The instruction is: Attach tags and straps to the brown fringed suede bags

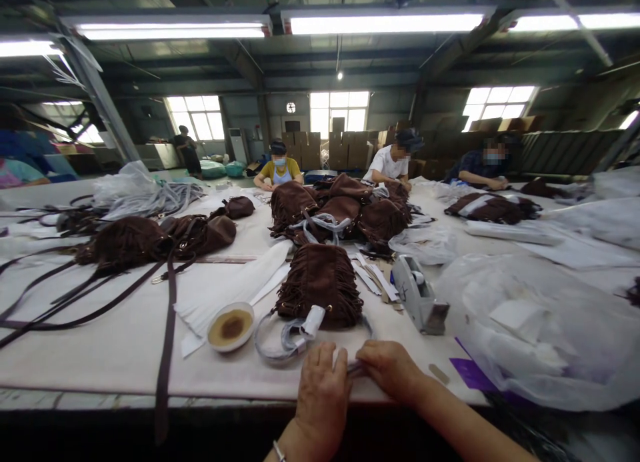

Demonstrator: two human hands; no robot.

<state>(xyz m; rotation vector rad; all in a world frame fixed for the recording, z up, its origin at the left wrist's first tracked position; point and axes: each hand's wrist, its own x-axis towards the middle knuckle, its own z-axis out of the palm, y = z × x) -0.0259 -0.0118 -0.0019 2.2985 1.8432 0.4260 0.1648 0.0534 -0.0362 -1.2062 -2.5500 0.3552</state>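
Observation:
A dark brown fringed bag point(320, 282) lies flat on the white table, just beyond my hands. Its strap point(356, 369), covered in clear grey plastic, runs from the bag's near edge toward me. My left hand point(324, 389) has its fingers closed over this strap at the table's near edge. Close on its right, my right hand point(390, 370) pinches the same strap, so only a short piece shows between the two. A coiled, wrapped length of strap point(287, 342) and a white tag point(313, 321) lie at the bag's near side.
Left of the bag sits a shallow bowl point(231, 327) of brownish paste. A tape dispenser point(419, 295) and a big clear plastic bag point(540, 329) are to the right. More brown bags point(340, 209) are piled behind; loose straps point(167, 335) hang over the left edge. Co-workers sit across the table.

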